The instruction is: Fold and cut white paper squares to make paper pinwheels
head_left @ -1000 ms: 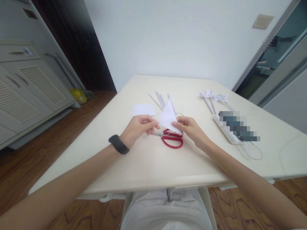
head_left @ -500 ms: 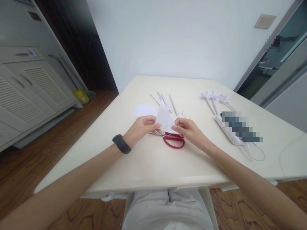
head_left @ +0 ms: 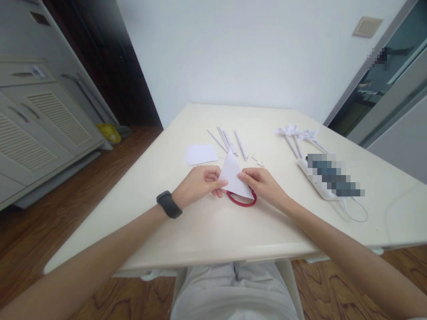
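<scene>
A white triangle of folded paper point(head_left: 232, 177) is held between both hands above the table. My left hand point(head_left: 204, 181) pinches its left corner with thumb and fingers. At the right edge, my right hand point(head_left: 262, 181) grips it, the thumb lying on top. Red-handled scissors point(head_left: 243, 204) lie underneath; only part of the handle loops shows, the rest being covered by the paper and hands. Just beyond my left hand lies a flat white paper sheet point(head_left: 201, 154). Several thin rolled paper sticks point(head_left: 227, 141) and a thicker paper roll point(head_left: 240, 144) rest past the triangle.
White paper flowers point(head_left: 293, 130) on paper stems lie at the right back of the table point(head_left: 200, 240). In front of them is a white device with a cord point(head_left: 318, 184), partly blurred out. Small white scraps point(head_left: 259, 162) lie near the thicker roll. A wall stands behind.
The paper triangle has come lower and nearer to me, now covering more of the scissors. Both hands have shifted slightly with it and still hold it.
</scene>
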Demonstrator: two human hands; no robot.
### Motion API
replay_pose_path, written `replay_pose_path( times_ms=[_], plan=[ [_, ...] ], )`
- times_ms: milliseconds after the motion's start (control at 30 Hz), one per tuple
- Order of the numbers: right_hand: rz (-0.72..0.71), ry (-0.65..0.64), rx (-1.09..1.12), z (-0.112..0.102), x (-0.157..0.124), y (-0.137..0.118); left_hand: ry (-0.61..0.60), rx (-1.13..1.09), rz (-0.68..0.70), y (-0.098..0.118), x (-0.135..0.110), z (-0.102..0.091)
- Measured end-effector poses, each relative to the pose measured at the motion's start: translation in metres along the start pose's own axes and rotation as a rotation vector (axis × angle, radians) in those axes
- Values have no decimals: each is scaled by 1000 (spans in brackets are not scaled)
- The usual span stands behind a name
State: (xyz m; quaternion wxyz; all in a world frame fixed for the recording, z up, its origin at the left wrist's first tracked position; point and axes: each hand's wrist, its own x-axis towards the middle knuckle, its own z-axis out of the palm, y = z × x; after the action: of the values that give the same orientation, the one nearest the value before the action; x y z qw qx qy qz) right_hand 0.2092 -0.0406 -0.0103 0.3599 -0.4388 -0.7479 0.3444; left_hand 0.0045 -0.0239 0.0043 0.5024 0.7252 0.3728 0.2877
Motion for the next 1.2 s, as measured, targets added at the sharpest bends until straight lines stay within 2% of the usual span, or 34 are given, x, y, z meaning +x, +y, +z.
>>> replay_pose_path(
  times_ms=[200,467,700,867,1067,1200],
  plan=[
    [34,-39,130,3,-3,-5,-144,-20,-38,-2,-1,3],
    [78,-68,186,1,-4,-7,-228,-8,-45,0,-3,6],
    [33,-2,361,1,-4,-10,-292,-20,-64,1,-4,6],
    [34,44,335,-2,-5,-12,-321,-69,-45,5,-3,4],
    [24,39,349,-3,-4,-10,-267,-48,-43,5,-3,4],
    [61,59,398,-4,-3,-10,-105,-34,-31,5,-2,4]
  ],
)
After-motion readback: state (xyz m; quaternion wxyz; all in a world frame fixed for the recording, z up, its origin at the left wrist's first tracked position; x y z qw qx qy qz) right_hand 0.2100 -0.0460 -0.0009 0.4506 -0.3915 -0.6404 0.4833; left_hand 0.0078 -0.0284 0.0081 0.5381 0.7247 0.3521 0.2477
